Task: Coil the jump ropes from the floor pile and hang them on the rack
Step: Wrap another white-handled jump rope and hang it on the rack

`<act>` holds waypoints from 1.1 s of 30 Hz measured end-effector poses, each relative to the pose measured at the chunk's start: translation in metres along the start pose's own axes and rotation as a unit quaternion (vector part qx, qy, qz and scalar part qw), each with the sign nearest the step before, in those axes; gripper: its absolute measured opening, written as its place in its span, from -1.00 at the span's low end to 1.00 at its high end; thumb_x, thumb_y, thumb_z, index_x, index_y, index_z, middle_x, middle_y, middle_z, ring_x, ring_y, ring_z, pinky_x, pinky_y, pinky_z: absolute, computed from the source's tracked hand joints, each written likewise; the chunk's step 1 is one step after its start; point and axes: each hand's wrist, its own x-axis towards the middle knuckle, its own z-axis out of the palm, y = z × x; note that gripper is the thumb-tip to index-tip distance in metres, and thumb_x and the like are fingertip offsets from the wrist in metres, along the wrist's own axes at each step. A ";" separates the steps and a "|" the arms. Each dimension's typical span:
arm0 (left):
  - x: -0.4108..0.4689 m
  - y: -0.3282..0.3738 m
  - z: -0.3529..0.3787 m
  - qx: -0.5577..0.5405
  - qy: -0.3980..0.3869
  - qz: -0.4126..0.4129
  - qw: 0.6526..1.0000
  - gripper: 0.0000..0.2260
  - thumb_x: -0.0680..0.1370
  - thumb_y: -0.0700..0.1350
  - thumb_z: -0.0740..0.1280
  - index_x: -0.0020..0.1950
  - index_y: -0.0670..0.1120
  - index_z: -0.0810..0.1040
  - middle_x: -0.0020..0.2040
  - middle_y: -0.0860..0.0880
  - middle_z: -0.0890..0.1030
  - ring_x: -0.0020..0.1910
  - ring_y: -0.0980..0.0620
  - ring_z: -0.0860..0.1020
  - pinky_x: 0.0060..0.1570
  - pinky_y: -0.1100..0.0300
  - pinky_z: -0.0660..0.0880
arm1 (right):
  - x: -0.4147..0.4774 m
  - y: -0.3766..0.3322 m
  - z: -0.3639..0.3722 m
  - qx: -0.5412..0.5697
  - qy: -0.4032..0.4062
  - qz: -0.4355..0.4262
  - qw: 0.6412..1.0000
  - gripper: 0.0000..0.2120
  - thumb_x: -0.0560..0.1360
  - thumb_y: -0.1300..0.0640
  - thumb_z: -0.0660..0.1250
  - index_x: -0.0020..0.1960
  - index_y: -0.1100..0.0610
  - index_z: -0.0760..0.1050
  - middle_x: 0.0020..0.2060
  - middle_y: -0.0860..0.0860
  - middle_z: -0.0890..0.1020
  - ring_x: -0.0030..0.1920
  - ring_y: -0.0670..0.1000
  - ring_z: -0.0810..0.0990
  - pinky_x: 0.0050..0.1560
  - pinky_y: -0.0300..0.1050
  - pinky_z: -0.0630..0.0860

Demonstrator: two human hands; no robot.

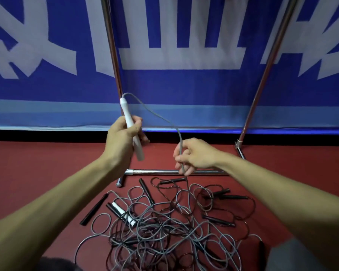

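Observation:
My left hand grips a white jump rope handle, held upright in front of the rack's left post. Its grey cord arcs from the handle's top to the right and down into my right hand, which pinches it loosely between curled fingers. From there the cord drops into the tangled pile of jump ropes on the red floor below both hands. The pile holds grey and black cords, several black handles and a second white handle. The metal rack stands just behind the pile.
The rack's two chrome posts rise toward the top of the frame, joined by a low base bar. A blue banner with white characters hangs behind the rack. My knees show at the bottom edge.

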 end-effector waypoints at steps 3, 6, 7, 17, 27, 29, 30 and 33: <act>0.001 -0.018 0.007 0.033 0.005 -0.072 0.997 -0.90 0.55 -0.28 0.34 -0.02 -0.14 0.44 -0.40 -0.04 0.37 -0.48 0.05 0.37 -0.35 0.15 0.48 | 0.006 -0.019 -0.009 0.161 0.111 -0.033 0.980 -0.86 0.59 0.35 0.23 0.12 0.23 0.34 -0.31 0.18 0.59 -0.47 0.03 0.61 -0.44 -0.13 0.60; -0.006 -0.034 0.011 0.147 -0.100 -0.107 0.978 -0.95 0.60 -0.25 0.29 0.04 -0.19 0.51 -0.34 -0.08 0.45 -0.47 0.05 0.45 -0.38 0.21 0.50 | 0.010 -0.038 -0.018 0.285 0.203 -0.073 0.934 -0.73 0.59 0.33 0.24 0.26 0.27 0.28 -0.30 0.18 0.60 -0.51 0.01 0.61 -0.48 -0.21 0.55; -0.010 -0.039 0.014 0.179 -0.146 -0.119 0.966 -0.90 0.61 -0.23 0.27 0.10 -0.19 0.52 -0.27 -0.10 0.52 -0.43 0.06 0.51 -0.34 0.25 0.51 | 0.009 -0.043 -0.020 0.321 0.213 -0.081 0.919 -0.73 0.60 0.33 0.23 0.27 0.28 0.28 -0.29 0.17 0.60 -0.51 0.00 0.62 -0.48 -0.23 0.55; -0.031 -0.031 0.041 0.160 -0.270 -0.114 0.943 -0.92 0.61 -0.25 0.27 -0.01 -0.25 0.52 -0.11 -0.20 0.69 -0.19 -0.11 0.69 -0.17 0.12 0.63 | 0.001 -0.043 -0.044 0.478 0.266 -0.101 0.831 -0.87 0.62 0.37 0.13 0.17 0.28 0.33 -0.25 0.21 0.55 -0.41 0.03 0.66 -0.36 -0.22 0.60; -0.025 0.018 0.034 -0.076 -0.103 -0.119 0.985 -0.89 0.62 -0.23 0.24 -0.03 -0.24 0.52 -0.14 -0.22 0.68 -0.13 -0.12 0.69 -0.14 0.13 0.64 | -0.014 -0.023 -0.022 0.134 0.136 0.012 0.982 -0.73 0.65 0.01 0.12 0.18 0.20 0.41 -0.11 0.09 0.64 -0.13 0.04 0.63 -0.07 -0.08 0.59; -0.023 0.028 0.032 -0.141 -0.088 -0.118 0.979 -0.89 0.62 -0.22 0.23 -0.04 -0.24 0.51 -0.14 -0.21 0.67 -0.15 -0.10 0.69 -0.17 0.16 0.63 | -0.018 -0.021 -0.019 0.057 0.079 0.002 0.995 -0.78 0.61 0.26 0.16 0.20 0.22 0.48 -0.08 0.06 0.64 -0.09 -0.03 0.59 -0.09 -0.20 0.52; -0.022 0.033 0.032 -0.176 -0.077 -0.116 0.975 -0.88 0.62 -0.21 0.23 -0.04 -0.24 0.50 -0.14 -0.20 0.67 -0.16 -0.08 0.69 -0.19 0.19 0.63 | -0.022 -0.021 -0.017 0.016 0.042 -0.004 0.999 -0.70 0.55 0.38 0.15 0.20 0.21 0.52 -0.05 0.03 0.63 -0.04 -0.06 0.58 -0.11 -0.28 0.48; -0.018 0.045 0.026 -0.273 -0.036 -0.100 0.956 -0.84 0.63 -0.19 0.22 -0.10 -0.20 0.49 -0.17 -0.19 0.66 -0.19 -0.04 0.70 -0.22 0.22 0.62 | -0.034 -0.021 -0.015 -0.057 -0.071 -0.011 0.996 -0.55 0.44 0.50 0.12 0.14 0.15 0.58 0.00 -0.06 0.60 0.01 -0.17 0.52 -0.05 -0.35 0.41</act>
